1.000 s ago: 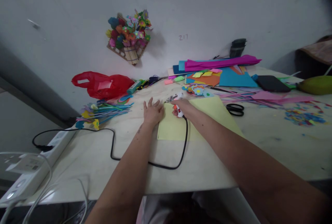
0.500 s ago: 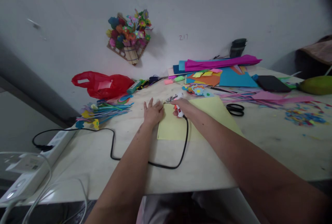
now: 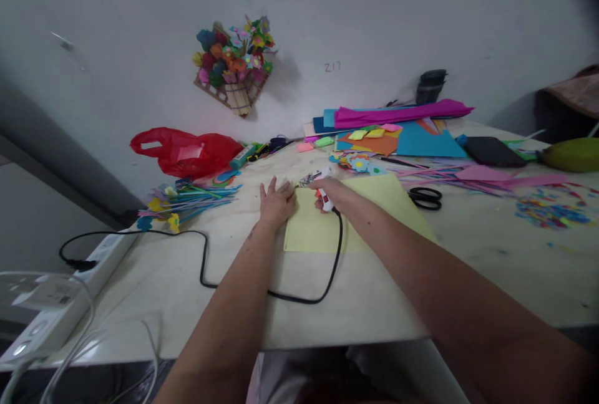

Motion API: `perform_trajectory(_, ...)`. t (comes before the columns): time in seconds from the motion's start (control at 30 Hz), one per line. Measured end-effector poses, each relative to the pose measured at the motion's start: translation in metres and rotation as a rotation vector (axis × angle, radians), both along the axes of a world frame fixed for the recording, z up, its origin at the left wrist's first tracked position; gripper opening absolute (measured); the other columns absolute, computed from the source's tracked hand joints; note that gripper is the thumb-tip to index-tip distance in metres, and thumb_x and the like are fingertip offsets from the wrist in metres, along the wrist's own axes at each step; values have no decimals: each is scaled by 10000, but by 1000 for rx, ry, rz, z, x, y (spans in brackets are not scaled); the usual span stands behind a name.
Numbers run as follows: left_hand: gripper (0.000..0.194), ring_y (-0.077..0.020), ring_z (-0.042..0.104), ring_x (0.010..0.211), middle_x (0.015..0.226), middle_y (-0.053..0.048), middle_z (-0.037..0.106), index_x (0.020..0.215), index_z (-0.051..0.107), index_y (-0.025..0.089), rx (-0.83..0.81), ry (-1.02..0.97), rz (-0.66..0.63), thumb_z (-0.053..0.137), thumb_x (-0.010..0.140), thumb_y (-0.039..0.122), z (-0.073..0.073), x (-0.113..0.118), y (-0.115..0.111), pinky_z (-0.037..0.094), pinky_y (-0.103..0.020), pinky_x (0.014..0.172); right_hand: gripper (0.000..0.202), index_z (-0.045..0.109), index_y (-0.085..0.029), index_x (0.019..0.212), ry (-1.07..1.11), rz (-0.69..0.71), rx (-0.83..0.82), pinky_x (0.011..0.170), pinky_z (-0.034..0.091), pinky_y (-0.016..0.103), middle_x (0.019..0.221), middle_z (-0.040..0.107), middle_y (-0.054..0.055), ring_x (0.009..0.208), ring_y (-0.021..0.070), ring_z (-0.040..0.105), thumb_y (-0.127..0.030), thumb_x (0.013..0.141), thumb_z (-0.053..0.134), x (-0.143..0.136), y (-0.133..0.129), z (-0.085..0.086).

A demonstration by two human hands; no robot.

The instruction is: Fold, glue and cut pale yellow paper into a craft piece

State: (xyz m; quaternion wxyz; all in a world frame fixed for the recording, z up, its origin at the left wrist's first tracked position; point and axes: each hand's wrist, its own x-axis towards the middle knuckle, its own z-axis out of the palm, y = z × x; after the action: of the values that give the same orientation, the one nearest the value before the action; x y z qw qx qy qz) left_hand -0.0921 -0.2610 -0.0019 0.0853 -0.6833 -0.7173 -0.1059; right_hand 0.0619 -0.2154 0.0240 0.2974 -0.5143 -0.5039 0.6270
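My right hand [image 3: 330, 193] is wrapped round a white hot glue gun [image 3: 326, 202] with a red switch and a black cord [image 3: 335, 260]. The gun's nozzle points left, over the top left corner of a pale yellow sheet [image 3: 309, 229] lying on the table. Flat on the tabletop, at that sheet's left edge, rests my left hand [image 3: 277, 204] with its fingers spread. The nozzle tip is close to the left fingertips; whether it touches the paper I cannot tell.
Black-handled scissors [image 3: 425, 198] lie right of the sheet. A red plastic bag [image 3: 187, 153] and paper flowers [image 3: 187, 201] are at the left. Coloured sheets [image 3: 428, 139] are stacked at the back. The cord runs left to a power strip [image 3: 70, 292]. Small paper scraps [image 3: 552, 212] lie far right.
Both hands hold nearly the same place. The view has shifted very slightly, and the glue gun stays at the sheet's top left corner.
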Motion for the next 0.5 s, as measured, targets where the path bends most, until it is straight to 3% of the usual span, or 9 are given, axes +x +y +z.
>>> perform_trajectory(0.5,400,-251,183,1338,1331,69,459,1196,532,363,0,11,10,330,850,364,-2,-1,2,60,-571,1064,143,471,-153,817,64,-64,22,321,421,257,503,473,-41,343,122,492,-239,737,552,-6,9,-6)
